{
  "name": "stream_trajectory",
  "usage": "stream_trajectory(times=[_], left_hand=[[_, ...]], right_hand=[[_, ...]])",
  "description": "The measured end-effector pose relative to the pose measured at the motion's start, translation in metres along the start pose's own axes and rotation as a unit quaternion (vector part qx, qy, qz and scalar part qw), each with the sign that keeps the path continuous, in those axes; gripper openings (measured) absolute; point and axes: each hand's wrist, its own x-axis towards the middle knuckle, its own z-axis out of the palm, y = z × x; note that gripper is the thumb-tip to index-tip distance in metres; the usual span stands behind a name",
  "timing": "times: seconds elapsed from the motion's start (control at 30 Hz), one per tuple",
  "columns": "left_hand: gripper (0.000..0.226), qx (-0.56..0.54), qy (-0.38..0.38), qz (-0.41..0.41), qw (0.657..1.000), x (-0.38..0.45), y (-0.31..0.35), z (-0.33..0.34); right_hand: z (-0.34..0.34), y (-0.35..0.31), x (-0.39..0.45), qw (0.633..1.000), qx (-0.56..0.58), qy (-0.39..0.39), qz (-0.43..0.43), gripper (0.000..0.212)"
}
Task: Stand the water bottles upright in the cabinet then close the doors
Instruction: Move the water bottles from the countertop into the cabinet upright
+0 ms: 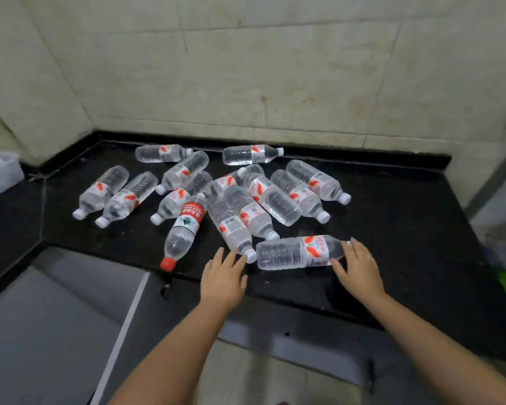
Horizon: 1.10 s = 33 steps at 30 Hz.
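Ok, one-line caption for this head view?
Both hands reach for water bottles lying scattered on a black countertop.

red-capped bottle with red label, white Chinese characters too blurred to read, other bottle labels illegible

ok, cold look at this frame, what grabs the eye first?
A jumble of clear water bottles lying on their sides across the black countertop, none upright. One stands out: the red-capped bottle with a red label near the front edge, among white-capped ones. Both hands reach in at the front, the left hand by a bottle's white cap and the right hand at the neck end of the nearest bottle.
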Motion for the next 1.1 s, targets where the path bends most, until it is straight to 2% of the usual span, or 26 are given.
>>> stream_trajectory(times=[0.1, 0.2, 0.27, 0.37, 0.47, 0.57, 0.7, 0.73, 0.83, 0.97, 1.03, 1.1], left_hand=[[0.052, -0.009, 0.016, 0.064, 0.998, 0.035, -0.01, 0.014], [0.078, 0.034, 0.051, 0.139, 0.988, 0.063, -0.023, 0.032], [0.082, 0.042, 0.049, 0.185, 0.98, 0.078, -0.026, 0.031], [0.075, 0.107, 0.036, 0.26, 0.959, 0.094, -0.029, 0.031], [0.065, 0.152, 0.041, 0.311, 0.937, 0.101, -0.027, 0.03], [0.036, 0.191, 0.055, 0.35, 0.916, 0.097, -0.027, 0.021], [0.034, 0.233, 0.064, 0.385, 0.891, 0.093, -0.033, 0.01], [0.037, 0.236, 0.06, 0.384, 0.891, 0.093, -0.034, 0.006], [0.049, 0.206, 0.028, 0.308, 0.928, 0.083, -0.03, -0.018], [0.032, 0.119, 0.026, 0.163, 0.979, 0.059, -0.014, -0.054], [0.034, 0.09, 0.014, 0.117, 0.989, 0.043, -0.008, -0.065], [0.036, 0.072, 0.024, 0.099, 0.992, 0.022, -0.005, -0.076]], right_hand=[[0.004, 0.004, 0.021, 0.998, 0.045, -0.015, 0.046, 0.05], [0.007, 0.009, 0.035, 0.992, 0.094, -0.029, 0.076, 0.041], [0.004, 0.011, 0.042, 0.987, 0.123, -0.042, 0.093, 0.038], [-0.004, 0.01, 0.051, 0.968, 0.19, -0.07, 0.149, 0.035], [-0.008, 0.006, 0.057, 0.929, 0.279, -0.083, 0.226, 0.015], [-0.015, 0.001, 0.052, 0.906, 0.319, -0.089, 0.263, 0.031], [-0.032, -0.005, 0.041, 0.911, 0.334, -0.075, 0.231, 0.036], [-0.037, -0.008, 0.039, 0.914, 0.337, -0.068, 0.216, 0.036], [-0.056, -0.026, 0.035, 0.932, 0.333, -0.035, 0.141, 0.036], [-0.079, -0.074, 0.015, 0.957, 0.29, -0.006, 0.008, 0.012], [-0.085, -0.097, -0.005, 0.972, 0.23, 0.005, -0.046, 0.025], [-0.085, -0.115, -0.03, 0.978, 0.187, 0.008, -0.091, 0.026]])
